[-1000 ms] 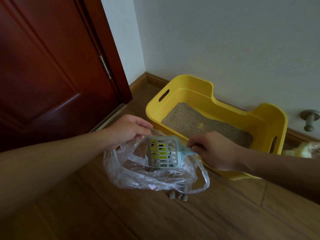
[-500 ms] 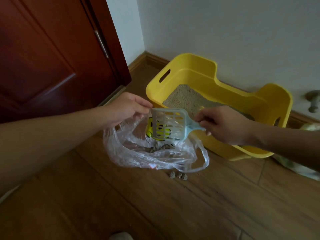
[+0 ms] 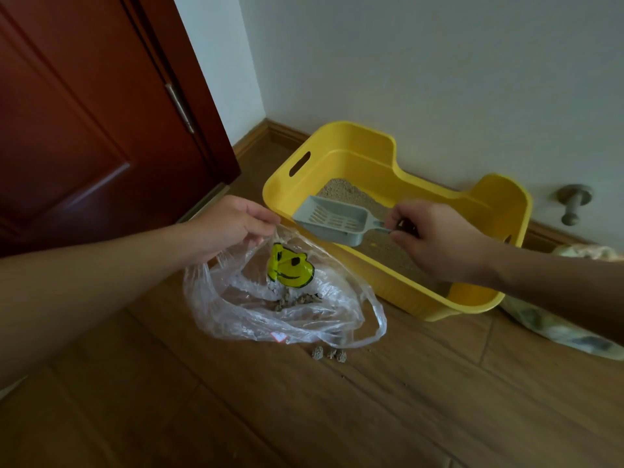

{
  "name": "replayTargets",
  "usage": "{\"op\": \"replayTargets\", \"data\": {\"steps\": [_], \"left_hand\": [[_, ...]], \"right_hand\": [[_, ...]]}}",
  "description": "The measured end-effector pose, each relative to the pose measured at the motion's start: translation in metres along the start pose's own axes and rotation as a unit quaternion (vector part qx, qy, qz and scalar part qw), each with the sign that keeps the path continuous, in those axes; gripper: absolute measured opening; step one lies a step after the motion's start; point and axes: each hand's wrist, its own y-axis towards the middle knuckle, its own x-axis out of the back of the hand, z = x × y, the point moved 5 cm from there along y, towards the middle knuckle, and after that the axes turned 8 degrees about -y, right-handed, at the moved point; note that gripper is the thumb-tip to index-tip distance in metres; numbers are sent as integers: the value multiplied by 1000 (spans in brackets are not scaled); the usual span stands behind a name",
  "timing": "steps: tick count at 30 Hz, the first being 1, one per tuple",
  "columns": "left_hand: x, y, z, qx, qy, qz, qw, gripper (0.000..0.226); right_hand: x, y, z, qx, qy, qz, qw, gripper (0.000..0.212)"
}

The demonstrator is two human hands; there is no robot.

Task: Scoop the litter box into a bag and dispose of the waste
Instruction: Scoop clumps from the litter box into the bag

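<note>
A yellow litter box (image 3: 347,151) with grey-brown litter (image 3: 341,194) stands against the wall. My right hand (image 3: 435,238) holds a pale blue slotted scoop (image 3: 332,219) by its handle, level above the box's front rim, and the scoop looks empty. My left hand (image 3: 229,224) pinches the rim of a clear plastic bag (image 3: 236,309) with a yellow smiley print (image 3: 290,266), holding it open on the floor just left of the box. Several waste clumps (image 3: 297,300) lie inside the bag. Three clumps (image 3: 329,353) sit on the floor in front of the bag.
A dark red door (image 3: 84,123) stands at the left, near my left arm. A metal door stopper (image 3: 572,201) juts from the wall at the right. A crumpled bundle (image 3: 557,325) lies on the wooden floor (image 3: 371,417) right of the box.
My right hand has turned the scoop level and carried it from over the bag's mouth up and right to over the litter box. My left hand still holds the bag open.
</note>
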Motion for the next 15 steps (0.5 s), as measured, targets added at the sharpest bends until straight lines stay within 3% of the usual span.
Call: {"op": "replayTargets", "data": {"steps": [6, 15], "left_hand": [[-8, 1, -4, -7, 10, 6, 1000, 18], [-12, 10, -2, -12, -10, 10, 1000, 19]], "right_hand": [[3, 4, -10, -24, 10, -24, 999, 5], [-8, 27, -30, -102, 16, -33, 994, 23]]}}
